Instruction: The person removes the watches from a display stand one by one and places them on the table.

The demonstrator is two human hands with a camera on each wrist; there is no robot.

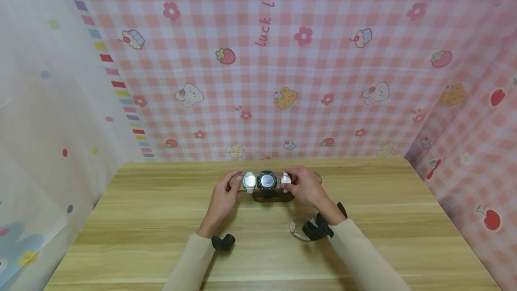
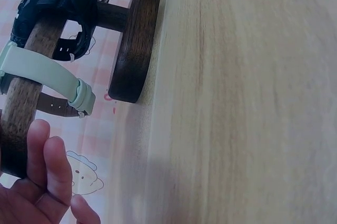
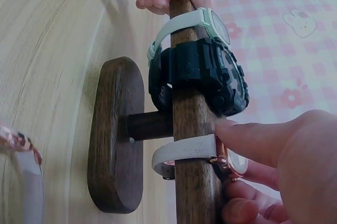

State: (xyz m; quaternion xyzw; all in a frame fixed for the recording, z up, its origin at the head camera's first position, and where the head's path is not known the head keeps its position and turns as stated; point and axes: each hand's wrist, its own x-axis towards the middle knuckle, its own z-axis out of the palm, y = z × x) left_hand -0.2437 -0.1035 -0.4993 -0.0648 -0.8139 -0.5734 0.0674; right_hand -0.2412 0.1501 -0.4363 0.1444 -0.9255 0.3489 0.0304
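Note:
A dark wooden watch stand [image 3: 117,134] has a crossbar on a short post. My left hand [image 1: 225,191] grips the bar's left end, fingers behind it. Beside that hand a pale mint watch [image 1: 250,181] is strapped round the bar. A chunky black digital watch [image 1: 267,180] sits in the middle, close against the mint one. Toward the right end hangs a watch with a white strap and rose-gold case [image 3: 231,162]. My right hand [image 1: 304,184] pinches this case between thumb and fingers, its strap looped round the bar.
Another watch with a light strap and rose-gold case [image 1: 293,227] lies on the wooden table [image 1: 161,219], near my right wrist. Black wrist mounts [image 1: 223,242] sit on both forearms. Pink checked cloth [image 1: 258,116] hangs behind the table.

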